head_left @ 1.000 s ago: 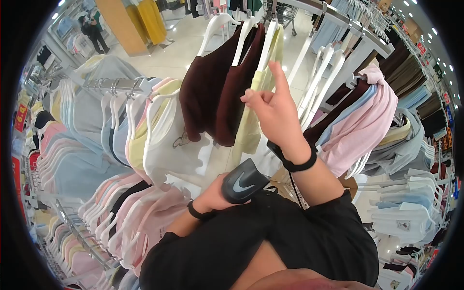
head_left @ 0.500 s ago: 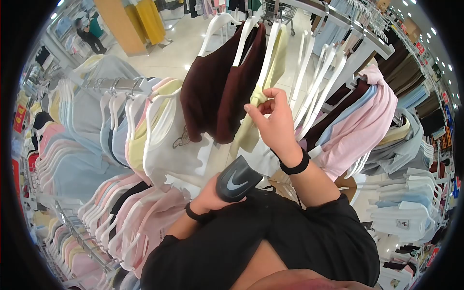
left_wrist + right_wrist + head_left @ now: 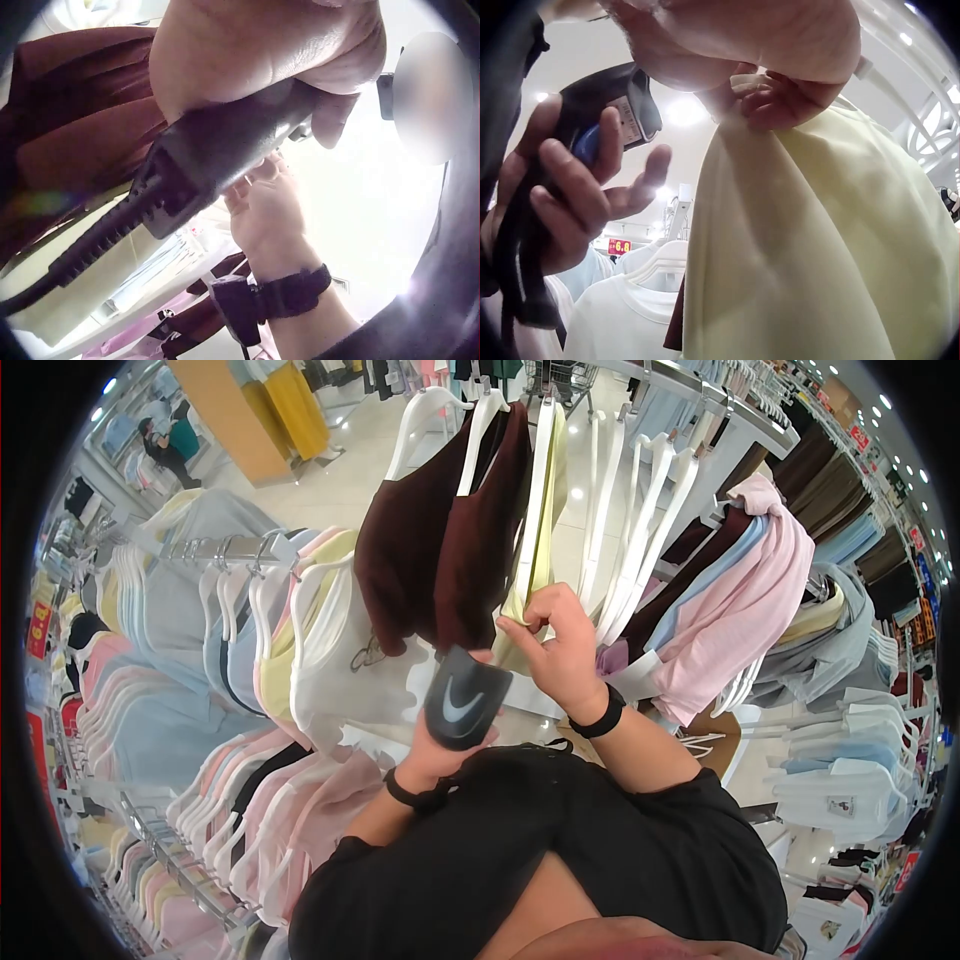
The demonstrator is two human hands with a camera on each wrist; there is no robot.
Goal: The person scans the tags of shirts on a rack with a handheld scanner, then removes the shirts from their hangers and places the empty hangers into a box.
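Observation:
My left hand (image 3: pixel 432 753) grips a black corded barcode scanner (image 3: pixel 465 700). Its blue trigger (image 3: pixel 587 145) and a small white label show in the right wrist view. From the handle's end a ribbed cable (image 3: pixel 97 244) runs off in the left wrist view. With thumb and fingers, my right hand (image 3: pixel 563 652) pinches the edge of a pale yellow garment (image 3: pixel 780 247), which hangs on a white hanger (image 3: pixel 538 490). Close on its left in the head view hang dark maroon tops (image 3: pixel 405 555), with the scanner's head just below them.
Bare white hangers (image 3: pixel 650 520) hang right of the yellow garment on a metal rail (image 3: pixel 690 395). Farther right, a pink garment (image 3: pixel 745 600) is draped over others. Racks of pastel tops, including a white top (image 3: pixel 325 660), stand left. A person (image 3: pixel 165 455) is far off at upper left.
My right hand first had its index finger raised, then took hold of the yellow garment and moved lower with it. My left hand has raised the scanner toward the maroon tops, tilting it more upright.

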